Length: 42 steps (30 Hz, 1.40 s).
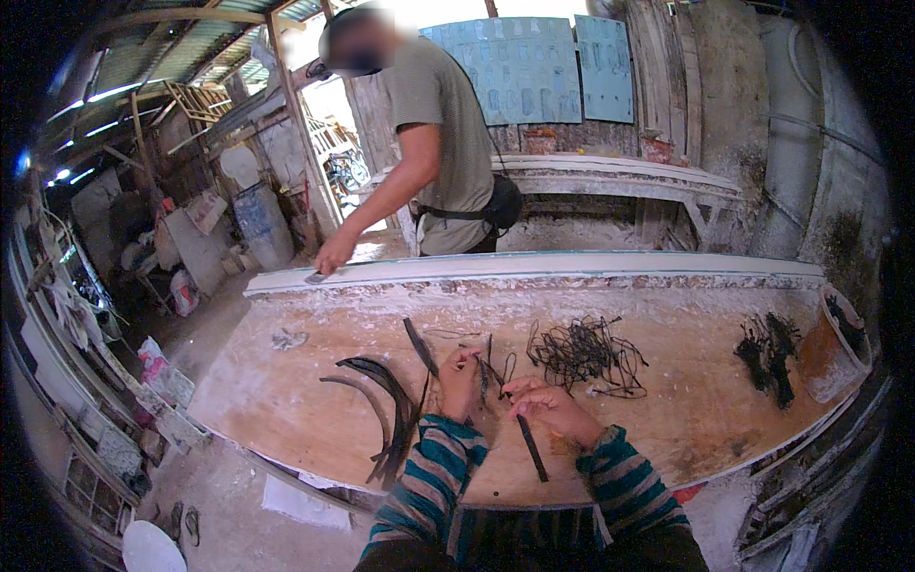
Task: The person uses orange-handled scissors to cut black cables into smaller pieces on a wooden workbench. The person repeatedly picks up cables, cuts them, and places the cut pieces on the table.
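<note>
My left hand is closed in a pinch over the middle of the wooden tabletop, on a thin black cord. Just to its right, my right hand has its fingers closed on a narrow black strip, whose lower end slants toward me. The exact grip at the fingertips is small and partly hidden. Several curved black strips lie left of my left hand. Another dark strip reaches beyond that hand. A tangled pile of looped black cords rests beyond my right hand.
Bundles of black cords lie at the right beside a tipped brownish bucket. A long white board runs along the table's far edge. Behind it a person holds a flat tool against its left end. A blue barrel stands farther left.
</note>
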Motion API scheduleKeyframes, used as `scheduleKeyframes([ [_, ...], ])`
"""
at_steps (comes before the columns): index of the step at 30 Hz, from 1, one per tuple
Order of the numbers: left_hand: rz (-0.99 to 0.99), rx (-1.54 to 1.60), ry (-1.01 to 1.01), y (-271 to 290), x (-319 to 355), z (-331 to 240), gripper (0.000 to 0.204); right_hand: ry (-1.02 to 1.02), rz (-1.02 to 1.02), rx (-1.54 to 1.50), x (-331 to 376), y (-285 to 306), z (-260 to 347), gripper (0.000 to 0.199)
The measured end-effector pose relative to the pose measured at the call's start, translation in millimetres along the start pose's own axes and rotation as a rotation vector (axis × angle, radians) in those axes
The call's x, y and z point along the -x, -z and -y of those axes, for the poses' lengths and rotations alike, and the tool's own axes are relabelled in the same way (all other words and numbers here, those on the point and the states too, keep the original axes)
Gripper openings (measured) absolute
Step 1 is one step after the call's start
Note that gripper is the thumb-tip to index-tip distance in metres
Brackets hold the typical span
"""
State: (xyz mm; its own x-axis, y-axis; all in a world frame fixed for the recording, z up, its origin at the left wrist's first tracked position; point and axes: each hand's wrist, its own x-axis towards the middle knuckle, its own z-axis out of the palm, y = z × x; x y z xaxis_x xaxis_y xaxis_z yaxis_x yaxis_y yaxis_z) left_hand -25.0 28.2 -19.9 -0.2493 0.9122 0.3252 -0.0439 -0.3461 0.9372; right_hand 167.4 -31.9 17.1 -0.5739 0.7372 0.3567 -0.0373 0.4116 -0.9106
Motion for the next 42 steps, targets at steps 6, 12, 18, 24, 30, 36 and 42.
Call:
scheduleKeyframes([
  [6, 0.123, 0.174, 0.111, 0.1, 2.4, -9.1, 0.016, -0.139, -0.228, -0.116, 0.9, -3.9, -4.8, 0.031],
  [12, 0.177, 0.155, 0.130, -6.1, 7.6, -4.5, 0.014, 0.009, -0.455, 0.480, -3.3, 0.1, -10.4, 0.038],
  [18, 0.206, 0.120, 0.086, -7.4, 8.9, 0.0, 0.014, -0.028, -0.365, 0.297, -4.2, -4.5, -8.2, 0.028],
  [24, 0.185, 0.135, 0.089, -8.3, 6.5, 7.4, 0.012, -0.046, -0.111, 0.201, -1.3, -2.7, -23.7, 0.015],
  [30, 0.112, 0.200, 0.139, -1.2, 1.9, 2.0, 0.012, -0.024, -0.089, 0.080, -0.9, -4.7, -2.2, 0.015],
  [36, 0.120, 0.235, 0.145, -8.7, 8.7, -2.8, 0.013, 0.019, 0.001, 0.010, 1.0, 2.6, 1.7, 0.016],
  [42, 0.187, 0.386, 0.273, -9.8, 8.2, 19.1, 0.012, -0.092, -0.187, -0.115, 3.0, 0.7, 6.8, 0.005],
])
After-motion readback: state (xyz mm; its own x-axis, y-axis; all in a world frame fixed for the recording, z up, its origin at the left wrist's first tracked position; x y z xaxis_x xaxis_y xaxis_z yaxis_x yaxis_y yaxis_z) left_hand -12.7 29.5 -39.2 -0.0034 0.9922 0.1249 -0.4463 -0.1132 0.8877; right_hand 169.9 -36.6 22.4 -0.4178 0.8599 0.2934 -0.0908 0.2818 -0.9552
